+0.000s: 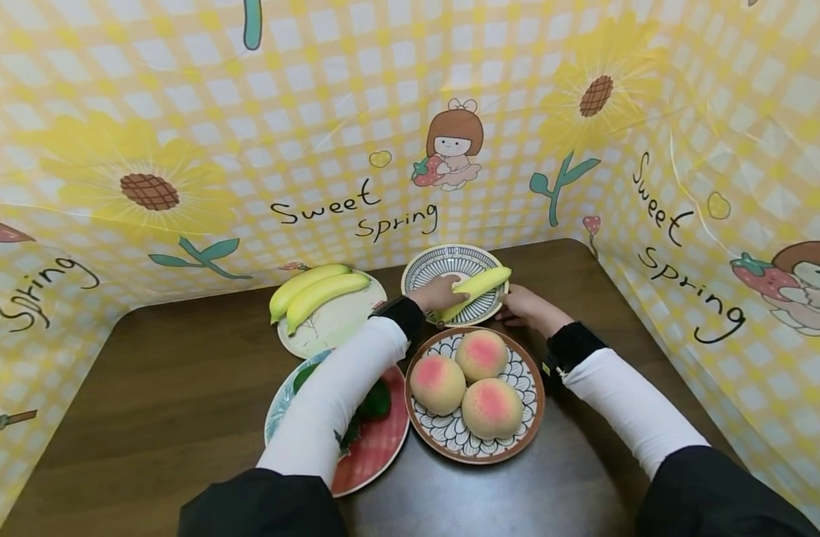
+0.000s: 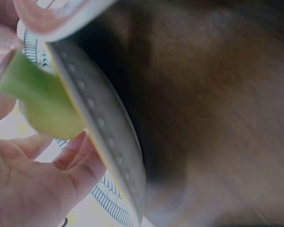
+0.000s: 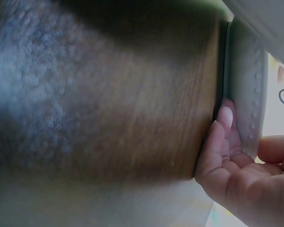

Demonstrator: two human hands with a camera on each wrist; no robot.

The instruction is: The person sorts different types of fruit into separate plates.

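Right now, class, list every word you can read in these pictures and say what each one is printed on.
"Sweet Spring" – back panel of the yellow checked backdrop.
"Sweet Spring" – right panel of the same backdrop, running down at a slant.
"Spring" – left panel; any word before it is cut off.
The plates, fruit and both wrist views carry no readable text.

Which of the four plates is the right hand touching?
The blue-striped plate at the back, carrying one banana; the right hand rests fingers against its rim, while the other three plates go untouched.
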